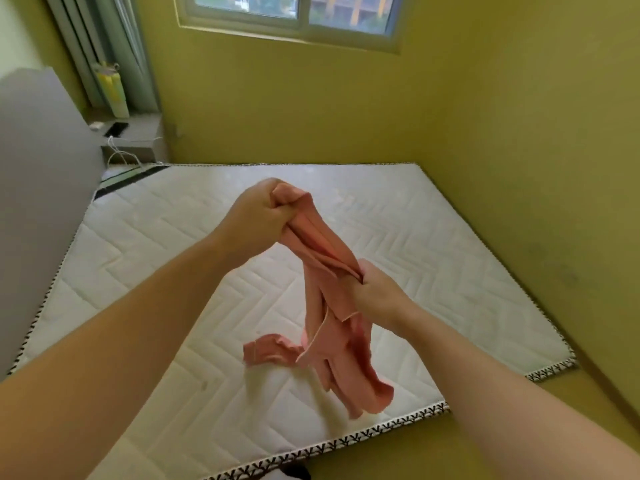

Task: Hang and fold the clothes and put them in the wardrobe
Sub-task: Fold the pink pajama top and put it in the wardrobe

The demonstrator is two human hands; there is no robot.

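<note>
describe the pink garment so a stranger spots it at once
Find the white quilted mattress below the window. Over its near half, the left hand and right hand grip a bunched pink garment trailing onto it. Nothing else there is pink.

Arms outstretched, left hand [258, 216] above right hand [375, 294], fingers [274, 212] clenched.

Two bare forearms [138, 323]; bare left hand [258, 216], bare right hand [375, 294]

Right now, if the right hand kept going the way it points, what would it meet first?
The right hand grips the pink garment; beyond that, probably the left hand, though depth is unclear.
</note>
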